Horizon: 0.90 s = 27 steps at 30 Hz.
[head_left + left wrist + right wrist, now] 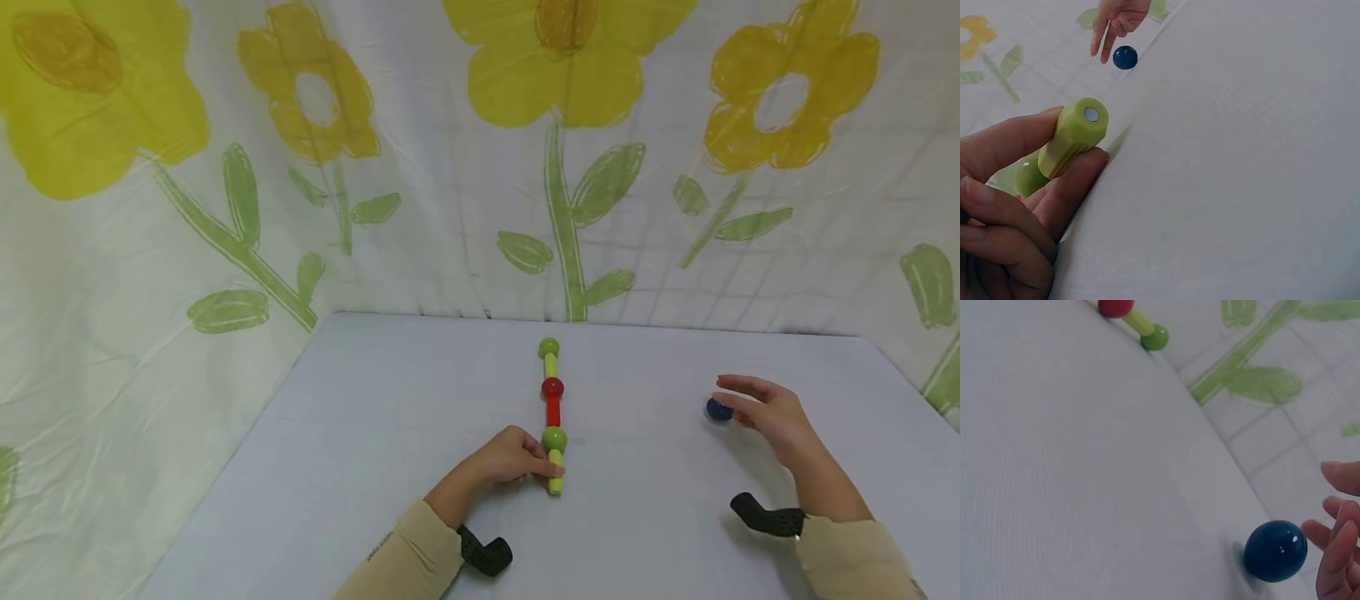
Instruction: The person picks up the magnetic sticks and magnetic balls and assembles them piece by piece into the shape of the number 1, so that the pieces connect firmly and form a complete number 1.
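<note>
A chain of magnetic balls and rods lies on the white table, running away from me: a green ball [549,347], a yellow-green rod, a red ball [552,387], a red rod [553,410], another green ball [554,439] and a yellow-green rod [1075,137] at the near end. My left hand [513,457] pinches that near rod between thumb and finger; a silvery disc shows in its free end. On the right, a dark blue ball [1275,551] rests on the table. My right hand [772,417] is beside it, fingers loosely bent, fingertips right at the ball without wrapping it.
The white table [420,375] ends at a hanging cloth [427,250] printed with yellow flowers. Dark curved wrist pieces [765,515] stick out from both beige sleeves [855,554], low over the table.
</note>
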Each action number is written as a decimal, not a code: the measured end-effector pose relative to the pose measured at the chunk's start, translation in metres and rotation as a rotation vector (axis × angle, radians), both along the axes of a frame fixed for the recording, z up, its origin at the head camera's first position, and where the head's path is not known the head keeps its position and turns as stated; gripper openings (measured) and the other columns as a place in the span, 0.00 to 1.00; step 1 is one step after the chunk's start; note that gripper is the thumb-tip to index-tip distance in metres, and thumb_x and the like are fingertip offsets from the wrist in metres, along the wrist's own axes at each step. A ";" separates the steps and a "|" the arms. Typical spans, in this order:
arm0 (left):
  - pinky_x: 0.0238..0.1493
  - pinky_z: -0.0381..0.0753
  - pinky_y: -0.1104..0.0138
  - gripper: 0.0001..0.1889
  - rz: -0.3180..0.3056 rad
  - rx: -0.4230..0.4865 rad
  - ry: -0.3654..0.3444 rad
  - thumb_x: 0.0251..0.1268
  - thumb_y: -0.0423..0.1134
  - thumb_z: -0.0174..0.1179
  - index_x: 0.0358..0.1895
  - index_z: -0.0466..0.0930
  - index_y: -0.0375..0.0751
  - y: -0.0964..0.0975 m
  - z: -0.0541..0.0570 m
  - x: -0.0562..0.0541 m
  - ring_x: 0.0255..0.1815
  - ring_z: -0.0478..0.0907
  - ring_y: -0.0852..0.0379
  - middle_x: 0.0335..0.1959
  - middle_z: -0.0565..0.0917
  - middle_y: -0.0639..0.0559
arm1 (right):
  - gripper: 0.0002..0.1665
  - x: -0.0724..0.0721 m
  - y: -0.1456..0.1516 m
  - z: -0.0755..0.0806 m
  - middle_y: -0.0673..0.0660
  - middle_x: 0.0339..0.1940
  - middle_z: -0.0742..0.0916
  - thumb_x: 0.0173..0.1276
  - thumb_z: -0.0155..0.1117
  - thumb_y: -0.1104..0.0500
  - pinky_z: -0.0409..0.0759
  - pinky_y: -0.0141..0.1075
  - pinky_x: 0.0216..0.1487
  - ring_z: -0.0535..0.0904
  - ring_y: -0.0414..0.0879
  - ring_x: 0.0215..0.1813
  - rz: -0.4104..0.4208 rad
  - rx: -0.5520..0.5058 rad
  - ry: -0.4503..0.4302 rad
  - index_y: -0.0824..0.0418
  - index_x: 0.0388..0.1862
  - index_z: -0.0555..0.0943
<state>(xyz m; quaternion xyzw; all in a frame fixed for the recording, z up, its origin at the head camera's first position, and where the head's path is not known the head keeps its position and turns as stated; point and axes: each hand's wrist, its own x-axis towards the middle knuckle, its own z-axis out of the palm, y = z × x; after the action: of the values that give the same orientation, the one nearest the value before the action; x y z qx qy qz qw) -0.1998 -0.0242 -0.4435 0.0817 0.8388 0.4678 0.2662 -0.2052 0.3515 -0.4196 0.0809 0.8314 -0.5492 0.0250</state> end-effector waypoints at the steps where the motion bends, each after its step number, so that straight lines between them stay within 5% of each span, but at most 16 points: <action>1: 0.15 0.55 0.73 0.11 0.000 0.003 0.000 0.50 0.44 0.70 0.21 0.82 0.42 0.000 0.000 0.000 0.12 0.58 0.63 0.13 0.73 0.59 | 0.22 0.001 0.002 -0.001 0.22 0.35 0.76 0.60 0.65 0.45 0.77 0.26 0.35 0.74 0.31 0.30 -0.006 0.007 -0.006 0.48 0.53 0.77; 7: 0.15 0.55 0.73 0.11 -0.004 0.013 -0.005 0.50 0.44 0.70 0.20 0.81 0.42 0.000 0.001 0.001 0.12 0.58 0.63 0.13 0.72 0.59 | 0.26 0.005 0.010 -0.008 0.22 0.35 0.75 0.61 0.65 0.44 0.76 0.25 0.36 0.74 0.32 0.31 -0.006 0.022 -0.026 0.51 0.56 0.76; 13: 0.15 0.54 0.73 0.11 -0.004 0.008 -0.003 0.50 0.44 0.70 0.20 0.81 0.42 0.000 0.001 0.001 0.12 0.58 0.63 0.12 0.72 0.59 | 0.16 0.007 0.015 -0.014 0.22 0.33 0.78 0.60 0.66 0.47 0.75 0.26 0.34 0.75 0.31 0.31 -0.006 -0.028 -0.048 0.38 0.48 0.78; 27: 0.15 0.54 0.73 0.11 -0.002 0.013 -0.005 0.50 0.44 0.70 0.20 0.81 0.42 0.000 0.001 0.001 0.12 0.58 0.63 0.13 0.73 0.59 | 0.15 0.006 0.013 -0.026 0.29 0.29 0.78 0.59 0.68 0.50 0.74 0.29 0.27 0.73 0.33 0.25 -0.013 -0.036 -0.055 0.26 0.35 0.76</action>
<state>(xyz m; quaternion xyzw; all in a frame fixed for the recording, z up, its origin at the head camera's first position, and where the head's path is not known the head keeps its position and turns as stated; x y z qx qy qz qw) -0.1988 -0.0246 -0.4426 0.0832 0.8349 0.4732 0.2685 -0.1991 0.3650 -0.4452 0.1009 0.8200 -0.5616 0.0460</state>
